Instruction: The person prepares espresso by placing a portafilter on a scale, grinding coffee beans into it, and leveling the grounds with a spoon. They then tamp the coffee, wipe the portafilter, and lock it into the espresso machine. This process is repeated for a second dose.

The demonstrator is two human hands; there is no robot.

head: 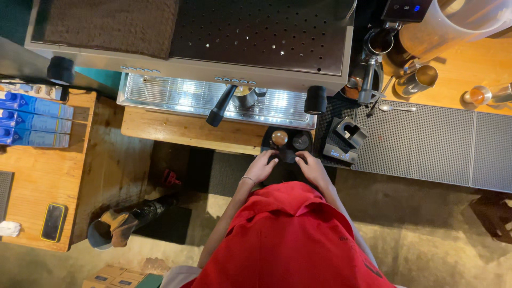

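Note:
My left hand [261,166], with a thin bracelet at the wrist, and my right hand [312,168] meet at the front edge of a round black tamping station [268,144] on the wooden counter. Both sets of fingers curl around a small black round piece [288,156] between them; what it is stays unclear. On the station behind it stand a tamper with a wooden knob [279,138] and a black puck-shaped tool [301,141]. My red shirt hides my forearms lower down.
An espresso machine [256,32] fills the back, with a black portafilter handle [220,106] and a cup [244,96] over its drip tray. A small scale [341,153], grey rubber mat [416,144] and steel pitchers [418,80] lie right. Blue cartons [34,120] and a phone [53,222] lie left.

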